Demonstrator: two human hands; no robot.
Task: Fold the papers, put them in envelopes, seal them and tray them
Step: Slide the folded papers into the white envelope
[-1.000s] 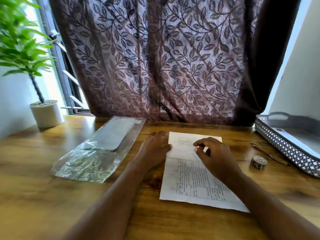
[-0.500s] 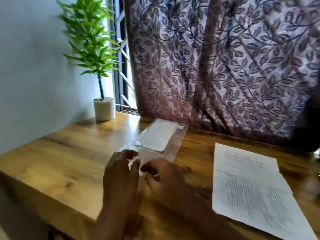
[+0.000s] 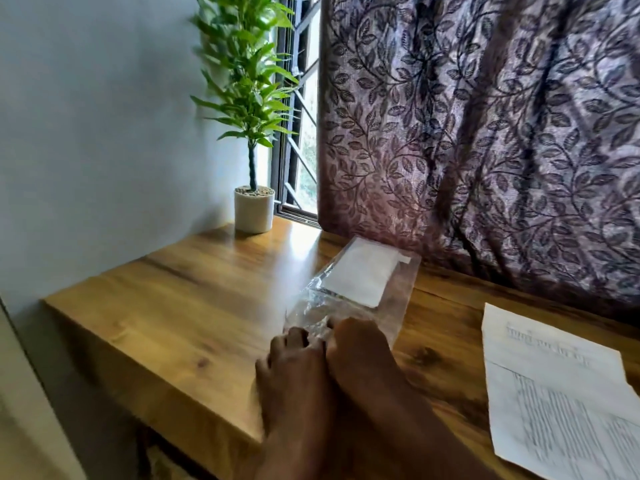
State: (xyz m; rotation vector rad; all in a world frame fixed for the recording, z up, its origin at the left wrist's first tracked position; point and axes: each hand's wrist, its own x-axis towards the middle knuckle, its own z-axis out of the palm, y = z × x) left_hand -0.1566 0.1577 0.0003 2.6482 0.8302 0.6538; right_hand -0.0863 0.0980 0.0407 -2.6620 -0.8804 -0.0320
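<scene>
The tabletop (image 3: 194,306) is wood with a warm brown grain and dark knots. Its finish is smooth and glossy enough to throw back the window light as a pale sheen. The bag (image 3: 398,306) is clear plastic, shiny and crinkled, and the envelopes (image 3: 360,275) inside it are matt white paper. The printed sheet (image 3: 554,393) is matt white paper too, creased across. The curtain (image 3: 485,133) is woven cloth with a faintly lustrous leaf pattern. The pot (image 3: 254,213) looks pale and matt, topped with small pebbles. The wall (image 3: 86,133) is matt paint, and the window bars (image 3: 294,109) look like dark metal.
</scene>
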